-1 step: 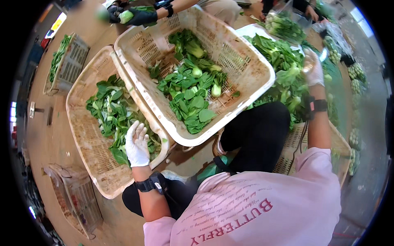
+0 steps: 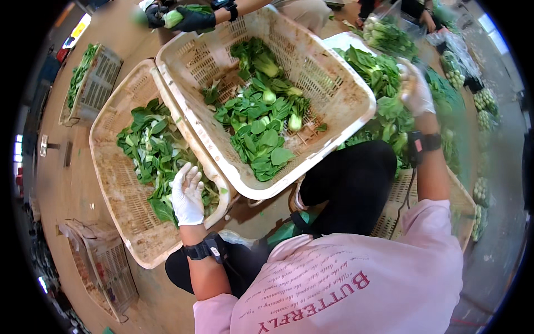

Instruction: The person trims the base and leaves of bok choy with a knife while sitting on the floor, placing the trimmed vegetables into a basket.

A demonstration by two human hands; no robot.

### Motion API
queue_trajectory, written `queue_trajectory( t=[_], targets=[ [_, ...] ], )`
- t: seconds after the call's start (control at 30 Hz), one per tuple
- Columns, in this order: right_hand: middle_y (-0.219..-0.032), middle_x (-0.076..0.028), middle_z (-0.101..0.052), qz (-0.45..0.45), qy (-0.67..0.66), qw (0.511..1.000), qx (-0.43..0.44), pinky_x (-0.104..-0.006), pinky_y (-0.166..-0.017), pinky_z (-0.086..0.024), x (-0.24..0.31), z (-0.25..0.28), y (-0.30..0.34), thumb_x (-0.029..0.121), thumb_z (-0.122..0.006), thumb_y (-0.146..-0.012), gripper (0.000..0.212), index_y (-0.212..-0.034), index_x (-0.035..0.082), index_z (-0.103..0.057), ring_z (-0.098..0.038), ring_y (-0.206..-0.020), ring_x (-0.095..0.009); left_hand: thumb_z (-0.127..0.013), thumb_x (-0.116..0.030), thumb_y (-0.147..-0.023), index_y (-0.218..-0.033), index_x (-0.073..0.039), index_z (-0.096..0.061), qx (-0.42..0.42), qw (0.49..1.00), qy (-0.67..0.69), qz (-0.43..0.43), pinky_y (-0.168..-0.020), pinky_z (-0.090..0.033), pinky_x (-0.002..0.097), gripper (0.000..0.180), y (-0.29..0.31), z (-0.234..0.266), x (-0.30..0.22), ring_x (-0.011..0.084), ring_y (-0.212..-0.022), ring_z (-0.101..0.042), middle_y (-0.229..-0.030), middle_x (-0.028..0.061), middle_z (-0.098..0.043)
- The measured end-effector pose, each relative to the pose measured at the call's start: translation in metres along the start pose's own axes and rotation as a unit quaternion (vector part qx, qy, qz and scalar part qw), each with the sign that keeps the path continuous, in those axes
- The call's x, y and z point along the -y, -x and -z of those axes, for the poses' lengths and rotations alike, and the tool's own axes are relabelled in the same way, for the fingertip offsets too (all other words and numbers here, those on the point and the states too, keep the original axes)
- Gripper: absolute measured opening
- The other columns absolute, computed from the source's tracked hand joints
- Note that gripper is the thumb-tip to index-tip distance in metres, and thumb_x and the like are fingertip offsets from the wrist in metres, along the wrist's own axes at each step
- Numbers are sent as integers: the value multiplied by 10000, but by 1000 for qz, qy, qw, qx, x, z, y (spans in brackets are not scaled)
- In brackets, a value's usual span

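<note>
My left hand (image 2: 188,199), in a white glove, rests palm up above the near end of the left crate (image 2: 103,206). Its fingers are slightly bent and apart, with nothing in them. Loose green leaves (image 2: 146,139) lie in that crate, beside my fingertips. My right hand (image 2: 418,93), also white-gloved, is over a heap of bok choy (image 2: 392,119) on my right. Its fingers are loosely curved, and no vegetable shows in them. In the larger middle crate (image 2: 328,69) are several bok choy (image 2: 261,131), piled toward its left and near side.
Across from me, a co-worker's black-gloved hand (image 2: 197,20) holds a bok choy (image 2: 173,19). A leaf-filled crate (image 2: 95,83) stands far left, another crate (image 2: 105,267) near left. A bag of bok choy (image 2: 386,34) sits far right. More bundles (image 2: 484,117) line the right side.
My right hand has shifted a little left over the bok choy heap, its fingers curving more. My left hand stays almost still.
</note>
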State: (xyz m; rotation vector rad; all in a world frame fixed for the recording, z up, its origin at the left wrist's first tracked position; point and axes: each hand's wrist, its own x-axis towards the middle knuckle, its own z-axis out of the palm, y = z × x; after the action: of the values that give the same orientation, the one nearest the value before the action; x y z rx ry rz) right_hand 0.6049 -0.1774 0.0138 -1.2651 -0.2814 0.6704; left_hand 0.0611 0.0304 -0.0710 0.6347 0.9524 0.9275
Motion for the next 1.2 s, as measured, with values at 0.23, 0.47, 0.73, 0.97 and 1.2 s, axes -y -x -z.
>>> queue_trajectory(
  t=[0.23, 0.47, 0.73, 0.97, 1.2],
  targets=[
    [-623, -30, -589, -172, 485, 800, 308, -266, -492, -426, -198, -147, -65, 354, -615, -841, 340, -768, 22, -618, -539, -530, -120, -551, -366, -879, -1141, -57, -588, -52, 992, -114, 16, -763, -402, 259, 407, -14, -3, 10, 143, -891, -561, -1005, 42, -619],
    [-925, -233, -649, -160, 734, 627, 207, -396, -724, -491, -368, -104, -137, 523, -589, -815, 617, -984, -69, -634, -642, -824, -281, -559, -242, -888, -1115, -52, -588, -74, 983, -168, 1, -780, -409, 245, 297, -10, -9, -3, 109, -876, -574, -1010, 48, -636],
    [-1059, -200, -639, -362, 704, 537, 292, -468, -774, -477, -435, -67, -161, 454, -557, -843, 558, -1121, -28, -582, -618, -954, -314, -546, -288, -897, -1131, -42, -579, -55, 976, -212, 7, -762, -415, 239, 341, -11, -5, -8, 112, -883, -565, -991, 39, -623],
    [-1255, -223, -536, -480, 447, 754, -11, -456, -890, -429, -387, -92, -152, 461, -624, -822, 629, -1224, -14, -537, -561, -1090, -327, -533, -197, -908, -1071, -48, -625, -67, 977, -196, -42, -748, -427, 214, 239, 2, -7, -11, 94, -856, -588, -987, 49, -651],
    [-1190, -233, -574, -297, 640, 701, 106, -406, -874, -448, -420, -92, -134, 490, -635, -769, 689, -1193, -44, -541, -568, -1096, -305, -506, -174, -921, -1107, -35, -605, -48, 968, -245, -39, -744, -435, 209, 253, -2, -1, -11, 94, -866, -590, -997, 47, -646]
  ],
)
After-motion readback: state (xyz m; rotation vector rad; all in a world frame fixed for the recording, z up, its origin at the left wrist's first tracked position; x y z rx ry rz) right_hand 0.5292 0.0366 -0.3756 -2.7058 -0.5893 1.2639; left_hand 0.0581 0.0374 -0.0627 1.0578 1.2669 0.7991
